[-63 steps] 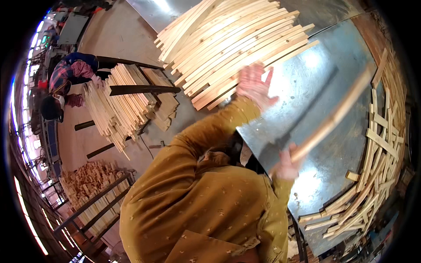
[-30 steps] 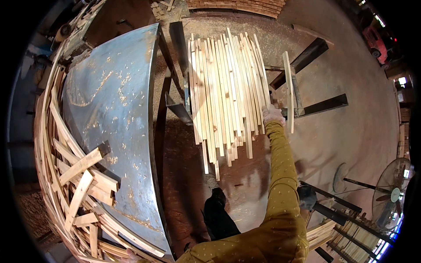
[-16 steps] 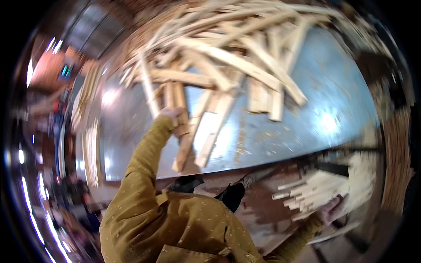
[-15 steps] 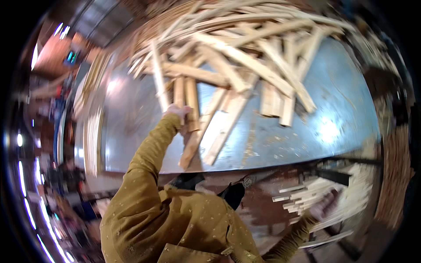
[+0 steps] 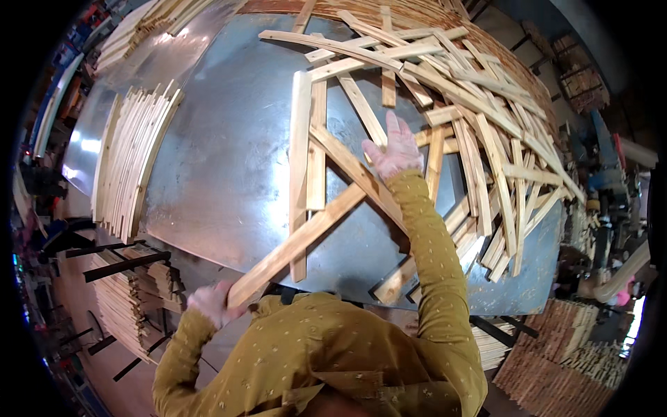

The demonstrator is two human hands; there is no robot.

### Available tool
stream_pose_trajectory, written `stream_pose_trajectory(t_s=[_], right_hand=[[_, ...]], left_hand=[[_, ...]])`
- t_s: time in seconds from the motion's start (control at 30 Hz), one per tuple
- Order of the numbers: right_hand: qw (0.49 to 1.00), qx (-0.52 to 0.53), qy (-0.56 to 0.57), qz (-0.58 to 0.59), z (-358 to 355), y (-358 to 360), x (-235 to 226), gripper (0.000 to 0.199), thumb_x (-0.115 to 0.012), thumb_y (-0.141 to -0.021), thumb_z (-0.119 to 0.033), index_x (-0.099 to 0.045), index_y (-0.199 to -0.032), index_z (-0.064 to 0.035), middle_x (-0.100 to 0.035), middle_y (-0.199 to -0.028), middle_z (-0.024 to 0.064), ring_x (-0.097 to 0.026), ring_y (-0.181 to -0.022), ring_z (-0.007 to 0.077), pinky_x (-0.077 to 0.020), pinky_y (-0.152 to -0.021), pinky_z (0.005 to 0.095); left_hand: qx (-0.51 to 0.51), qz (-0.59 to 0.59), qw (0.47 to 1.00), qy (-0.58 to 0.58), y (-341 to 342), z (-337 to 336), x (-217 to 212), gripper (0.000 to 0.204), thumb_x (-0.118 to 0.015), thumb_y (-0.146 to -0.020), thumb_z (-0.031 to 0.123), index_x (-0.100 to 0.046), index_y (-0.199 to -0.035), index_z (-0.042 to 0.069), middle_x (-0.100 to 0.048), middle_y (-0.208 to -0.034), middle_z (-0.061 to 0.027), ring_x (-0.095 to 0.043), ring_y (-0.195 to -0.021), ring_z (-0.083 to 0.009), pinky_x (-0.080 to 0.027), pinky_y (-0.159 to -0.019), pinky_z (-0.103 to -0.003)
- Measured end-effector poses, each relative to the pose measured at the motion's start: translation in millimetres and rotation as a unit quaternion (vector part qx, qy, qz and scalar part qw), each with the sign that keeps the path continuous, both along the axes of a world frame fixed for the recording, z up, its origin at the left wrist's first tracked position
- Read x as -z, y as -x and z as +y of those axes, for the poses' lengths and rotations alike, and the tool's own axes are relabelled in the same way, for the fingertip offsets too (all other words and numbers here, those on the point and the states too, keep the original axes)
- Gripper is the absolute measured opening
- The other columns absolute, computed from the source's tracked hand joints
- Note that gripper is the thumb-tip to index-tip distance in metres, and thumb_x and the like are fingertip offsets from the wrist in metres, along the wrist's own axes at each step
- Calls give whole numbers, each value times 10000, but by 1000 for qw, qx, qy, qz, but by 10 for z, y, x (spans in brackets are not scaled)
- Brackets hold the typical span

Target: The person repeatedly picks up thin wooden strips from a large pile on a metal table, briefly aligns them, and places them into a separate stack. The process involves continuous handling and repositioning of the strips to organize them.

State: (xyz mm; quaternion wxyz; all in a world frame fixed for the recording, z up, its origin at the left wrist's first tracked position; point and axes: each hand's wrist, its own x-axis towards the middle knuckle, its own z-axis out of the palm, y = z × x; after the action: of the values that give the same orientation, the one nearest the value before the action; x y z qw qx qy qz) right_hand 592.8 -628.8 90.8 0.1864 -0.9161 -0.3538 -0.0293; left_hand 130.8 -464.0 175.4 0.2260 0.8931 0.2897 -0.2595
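Observation:
My left hand, in a pale glove, is closed round the near end of a wooden slat at the table's front edge. That slat slants up and away to the right, its far end lying over another slat. My right hand, gloved too, reaches over the middle of the metal table. Its fingers are stretched out and the thumb stands apart, with nothing held. Just beyond its fingers lies the end of a short slat. Two slats lie side by side, pointing away, between my hands.
A loose, criss-crossed heap of slats covers the table's right and far side. On the left sits a neat row of thin strips. Below the table's left edge are stacked strips on a dark metal rack. More stacked wood stands at lower right.
My view has turned, so the heap now appears farther right. My right hand has left the strips at lower right and reaches over the table. My left hand has drawn back to the near edge.

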Motion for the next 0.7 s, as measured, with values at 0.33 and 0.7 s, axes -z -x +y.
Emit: stream_pose_trajectory(t_s=[0.33,0.7], right_hand=[[977,-38,211,21,2173,-1805,-125,1048,-617,-808,-684,-151,-1592,-167,-299,-1586,187,-315,-1458,318,-248,-1187,469],[960,-188,203,54,1931,-971,-579,651,-659,-863,-514,-482,-1274,-41,-635,-1133,197,-657,-1040,348,-522,-877,450]], left_hand=[[-300,-167,937,-59,415,779,596,644,-771,-733,536,-621,-1169,87,-704,-899,-150,-694,-838,-336,-554,-740,-440],[-236,-163,954,-84,-1692,1329,752,973,-806,-707,488,-371,-1451,37,-501,-1392,-253,-545,-1228,-422,-482,-938,-474]])
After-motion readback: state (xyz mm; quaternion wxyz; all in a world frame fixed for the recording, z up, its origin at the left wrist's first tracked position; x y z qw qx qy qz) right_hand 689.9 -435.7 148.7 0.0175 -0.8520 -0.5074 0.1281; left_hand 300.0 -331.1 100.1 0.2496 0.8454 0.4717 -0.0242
